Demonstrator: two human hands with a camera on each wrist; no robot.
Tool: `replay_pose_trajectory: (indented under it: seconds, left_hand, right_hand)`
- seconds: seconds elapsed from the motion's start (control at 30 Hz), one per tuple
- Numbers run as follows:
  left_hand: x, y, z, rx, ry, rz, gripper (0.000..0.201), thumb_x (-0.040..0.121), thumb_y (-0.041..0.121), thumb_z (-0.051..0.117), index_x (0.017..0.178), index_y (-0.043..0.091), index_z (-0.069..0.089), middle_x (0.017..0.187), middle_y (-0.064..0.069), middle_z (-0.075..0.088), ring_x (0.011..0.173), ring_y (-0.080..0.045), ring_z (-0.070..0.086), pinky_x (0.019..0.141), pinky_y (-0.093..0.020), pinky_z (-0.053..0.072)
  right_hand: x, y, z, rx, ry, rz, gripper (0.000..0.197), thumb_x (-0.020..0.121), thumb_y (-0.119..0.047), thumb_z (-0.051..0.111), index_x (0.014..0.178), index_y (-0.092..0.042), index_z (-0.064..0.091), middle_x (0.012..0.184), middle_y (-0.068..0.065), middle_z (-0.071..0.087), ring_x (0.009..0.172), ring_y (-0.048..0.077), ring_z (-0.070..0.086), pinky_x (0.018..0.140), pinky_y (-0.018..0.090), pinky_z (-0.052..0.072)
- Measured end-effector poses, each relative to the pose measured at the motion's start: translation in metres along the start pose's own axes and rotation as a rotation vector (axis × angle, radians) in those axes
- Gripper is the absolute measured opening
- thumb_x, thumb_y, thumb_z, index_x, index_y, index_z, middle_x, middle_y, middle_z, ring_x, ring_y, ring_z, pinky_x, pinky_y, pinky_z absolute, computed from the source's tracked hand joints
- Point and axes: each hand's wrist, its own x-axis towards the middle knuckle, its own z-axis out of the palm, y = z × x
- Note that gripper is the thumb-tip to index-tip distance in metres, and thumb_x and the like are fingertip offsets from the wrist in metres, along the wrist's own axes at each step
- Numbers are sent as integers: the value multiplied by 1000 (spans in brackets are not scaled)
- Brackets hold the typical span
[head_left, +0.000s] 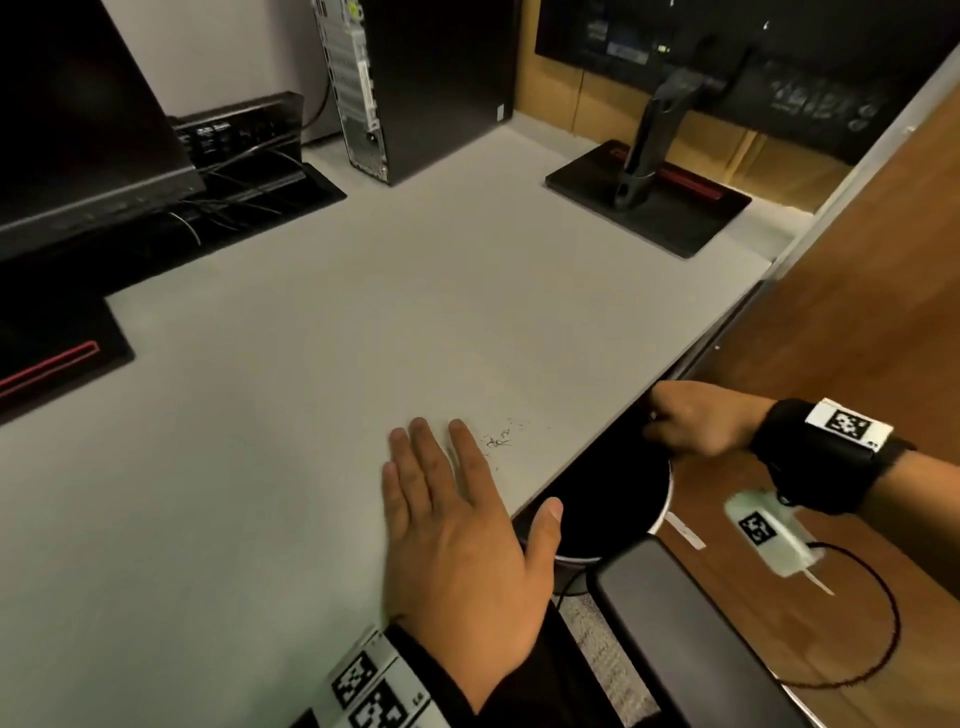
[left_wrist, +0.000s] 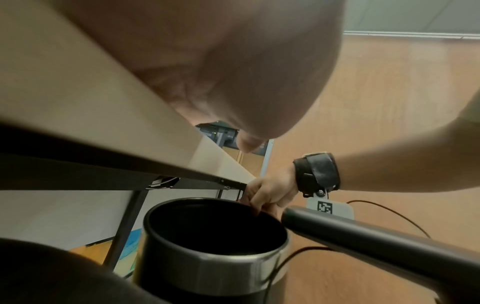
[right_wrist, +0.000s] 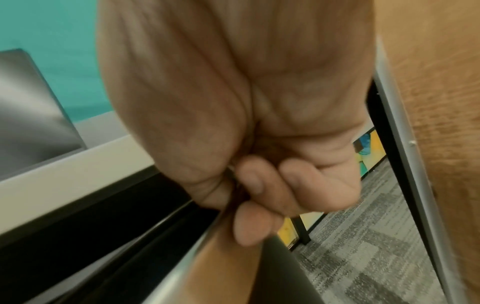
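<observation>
Lower centre of the head view, the left hand (head_left: 457, 540) is lying flat on the pale grey desk top (head_left: 311, 338), fingers straight and slightly spread, gripping nothing, with its fingertips just short of a scatter of thin dark scraps (head_left: 497, 441) near the desk's right edge. Right of that, the round black bin with a steel rim (left_wrist: 221, 265) is being held just below that edge, the right hand (head_left: 696, 421) pinching its far rim with curled fingers. Judgement: the bin is in position, and the sweeping is remaining, the scraps not yet being off the desk.
</observation>
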Motion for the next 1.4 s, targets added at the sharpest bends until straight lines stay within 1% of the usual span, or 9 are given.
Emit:
replay_pose_trajectory:
  seconds: [0.13, 0.23, 0.33, 0.5, 0.67, 0.9, 1.13, 1.27, 1.4]
  left_hand:
    - [0, -2, 0, -28, 39, 15, 96, 90, 76, 5, 152, 11, -25, 160, -18, -25, 146, -28, -30, 121, -43, -11]
    - [1, -5, 6, -30, 95, 40, 97, 90, 77, 12, 156, 9, -15, 163, -18, -13, 151, -27, -18, 124, -43, 0]
    - [1, -4, 8, -47, 126, 50, 100, 90, 77, 17, 157, 8, -8, 164, -18, -9, 152, -26, -13, 124, -44, 6]
    - [2, -2, 7, -46, 114, 40, 103, 89, 79, 19, 157, 6, -3, 165, -18, -4, 153, -26, -9, 124, -44, 10]
    - [5, 3, 4, -20, 68, 16, 104, 87, 81, 13, 155, 6, -13, 163, -18, -13, 151, -25, -19, 124, -42, 0]
    - [28, 37, 1, 7, -29, 13, 102, 89, 77, 8, 153, 1, -17, 159, -25, -21, 148, -34, -25, 122, -46, -9]
    - [34, 63, 0, -325, 30, 368, 85, 97, 62, 27, 159, 12, -1, 167, -5, -2, 151, -14, -14, 124, -38, 3]
    - [32, 50, -1, -62, 51, 126, 91, 95, 67, 19, 157, 4, 1, 162, -25, -7, 150, -34, -17, 122, -48, -6]
    - [25, 67, 6, -155, -99, 426, 84, 98, 65, 20, 159, 9, 5, 165, -14, -7, 151, -24, -17, 123, -45, 0]
  right_hand:
    - [0, 8, -6, -35, -78, -49, 47, 79, -37, 51, 103, 0, 66, 99, 15, 74, 92, 29, 71, 80, 44, 58]
    - [-12, -6, -20, -10, -71, -95, 53, 75, -38, 49, 110, -1, 66, 102, 15, 74, 89, 28, 71, 77, 43, 57]
    - [-22, -8, -26, 53, -79, -115, 26, 86, -18, 55, 108, -7, 63, 88, 2, 74, 70, 2, 68, 65, 25, 53]
    - [-30, -5, -25, 114, -117, -152, 19, 90, -14, 51, 102, -9, 65, 77, 9, 72, 63, 18, 68, 62, 26, 54]
    - [-32, -10, -25, 155, -136, -214, 17, 91, -16, 51, 92, -31, 58, 74, 6, 72, 64, 20, 69, 61, 25, 54]
    - [-27, -8, -19, 138, -162, -212, 23, 89, -22, 51, 101, -9, 65, 77, 10, 73, 66, 23, 70, 64, 31, 57]
    - [-29, -9, -19, 148, -162, -205, 20, 91, -26, 53, 97, -10, 64, 78, 11, 72, 67, 26, 68, 64, 42, 58]
    - [-28, -5, -17, 150, -163, -196, 24, 90, -28, 54, 103, -11, 65, 86, 11, 74, 69, 23, 70, 68, 40, 59]
    - [-31, -3, -14, 182, -145, -196, 17, 95, -25, 56, 102, -13, 64, 83, 10, 73, 69, 23, 70, 64, 30, 59]
